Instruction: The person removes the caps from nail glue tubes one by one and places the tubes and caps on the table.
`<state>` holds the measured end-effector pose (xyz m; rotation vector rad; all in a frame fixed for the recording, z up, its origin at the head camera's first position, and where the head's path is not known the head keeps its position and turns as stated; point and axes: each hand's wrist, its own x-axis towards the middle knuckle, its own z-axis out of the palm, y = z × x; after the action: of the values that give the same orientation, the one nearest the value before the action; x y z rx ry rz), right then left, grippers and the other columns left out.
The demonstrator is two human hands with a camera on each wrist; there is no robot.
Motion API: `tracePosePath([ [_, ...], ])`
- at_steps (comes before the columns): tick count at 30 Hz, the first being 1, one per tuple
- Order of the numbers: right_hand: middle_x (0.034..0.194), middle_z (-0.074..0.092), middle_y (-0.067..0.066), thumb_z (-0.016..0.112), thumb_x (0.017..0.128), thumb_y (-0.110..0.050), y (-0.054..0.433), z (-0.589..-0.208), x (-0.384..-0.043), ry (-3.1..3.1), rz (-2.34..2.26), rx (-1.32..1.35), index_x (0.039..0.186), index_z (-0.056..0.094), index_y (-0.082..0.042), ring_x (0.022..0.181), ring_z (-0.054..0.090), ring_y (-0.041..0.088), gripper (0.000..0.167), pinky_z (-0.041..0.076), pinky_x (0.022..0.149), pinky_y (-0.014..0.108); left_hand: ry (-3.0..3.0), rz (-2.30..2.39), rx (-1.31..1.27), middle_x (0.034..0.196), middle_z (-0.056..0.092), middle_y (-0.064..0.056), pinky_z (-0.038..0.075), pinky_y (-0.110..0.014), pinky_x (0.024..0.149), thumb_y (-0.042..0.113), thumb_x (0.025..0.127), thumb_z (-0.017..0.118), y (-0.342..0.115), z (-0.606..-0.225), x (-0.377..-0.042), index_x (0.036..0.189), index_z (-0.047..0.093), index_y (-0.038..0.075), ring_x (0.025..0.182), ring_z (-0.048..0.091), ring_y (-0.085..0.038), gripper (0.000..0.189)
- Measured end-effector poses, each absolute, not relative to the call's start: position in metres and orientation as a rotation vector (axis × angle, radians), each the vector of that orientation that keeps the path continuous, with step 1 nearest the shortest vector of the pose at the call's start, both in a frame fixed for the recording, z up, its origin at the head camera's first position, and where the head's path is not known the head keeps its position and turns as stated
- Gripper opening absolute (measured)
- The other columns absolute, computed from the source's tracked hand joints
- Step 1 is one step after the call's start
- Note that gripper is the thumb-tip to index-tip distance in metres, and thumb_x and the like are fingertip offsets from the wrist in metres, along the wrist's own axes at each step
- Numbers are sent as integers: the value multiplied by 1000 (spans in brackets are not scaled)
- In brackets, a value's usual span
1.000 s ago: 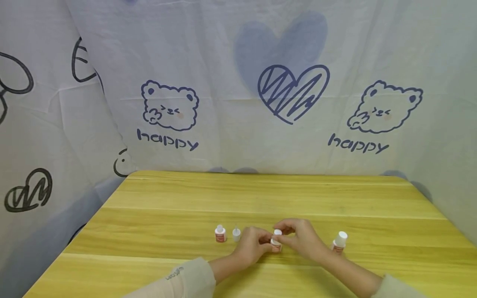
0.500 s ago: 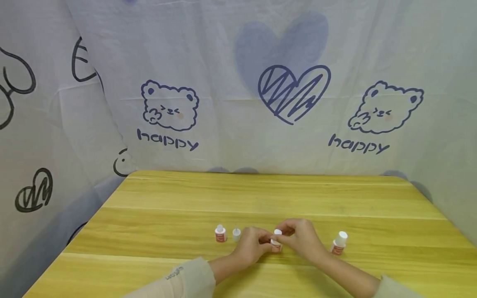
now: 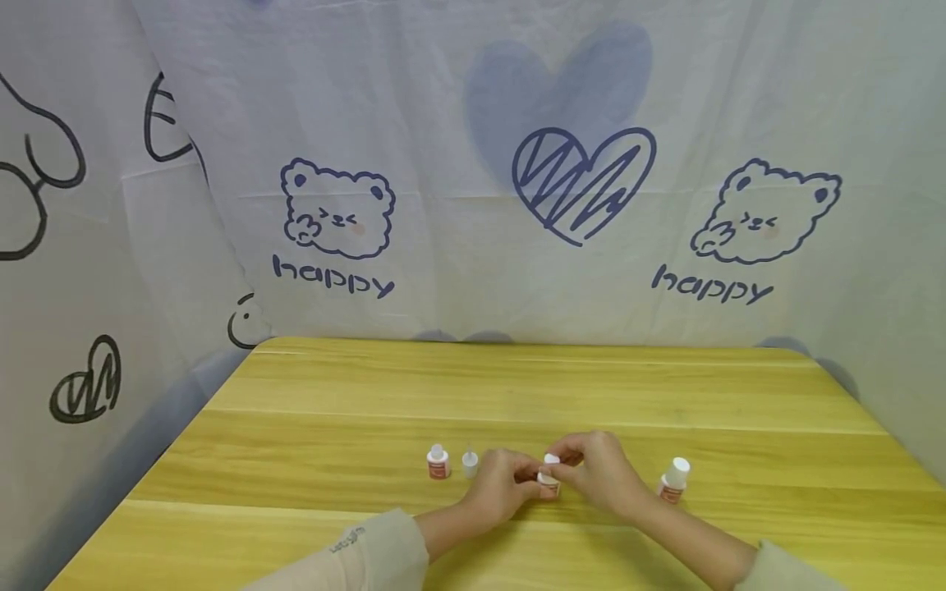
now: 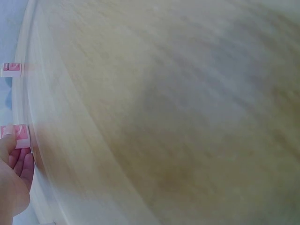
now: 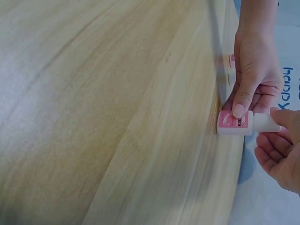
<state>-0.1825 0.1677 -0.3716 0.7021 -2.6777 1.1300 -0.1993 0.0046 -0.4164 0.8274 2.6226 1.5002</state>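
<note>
Both hands are at a small white bottle with a pink label (image 5: 233,123), near the middle of the table in the head view. My left hand (image 3: 497,488) grips the bottle's body between thumb and fingers. From the other side, my right hand (image 3: 600,476) pinches its white cap (image 5: 265,123). The cap sits at the bottle's neck. In the left wrist view the same bottle (image 4: 22,136) appears at the left edge, partly behind the thumb of the left hand (image 4: 14,183).
Left of the hands stands an uncapped bottle (image 3: 438,464). Beside it a white cap (image 3: 470,465) rests with its thin stem pointing up. A capped bottle (image 3: 673,481) stands by the right forearm. A printed cloth (image 3: 458,271) hangs behind the wooden table (image 3: 355,386).
Both hands stay at the same bottle. The right fingers have shifted slightly around the cap, and the other bottles have not moved.
</note>
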Motion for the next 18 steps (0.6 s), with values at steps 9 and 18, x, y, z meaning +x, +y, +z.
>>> tracePosePath([
  [9, 82, 72, 7, 67, 83, -5, 172, -369, -184, -2689, 1135, 825, 86, 72, -1, 72, 64, 7, 6, 53, 66, 20, 2610, 1498, 849, 84, 73, -9, 48, -8, 62, 14, 75, 73, 4, -417, -199, 88, 74, 3, 71, 66, -3, 17],
  [18, 90, 72, 9, 65, 85, -7, 174, -367, -186, -2710, 1117, 912, 90, 71, -3, 79, 67, 13, 9, 55, 72, 24, 2600, 1514, 858, 84, 73, -10, 49, -8, 63, 13, 75, 73, 3, -418, -200, 88, 74, 2, 74, 68, -8, 17],
])
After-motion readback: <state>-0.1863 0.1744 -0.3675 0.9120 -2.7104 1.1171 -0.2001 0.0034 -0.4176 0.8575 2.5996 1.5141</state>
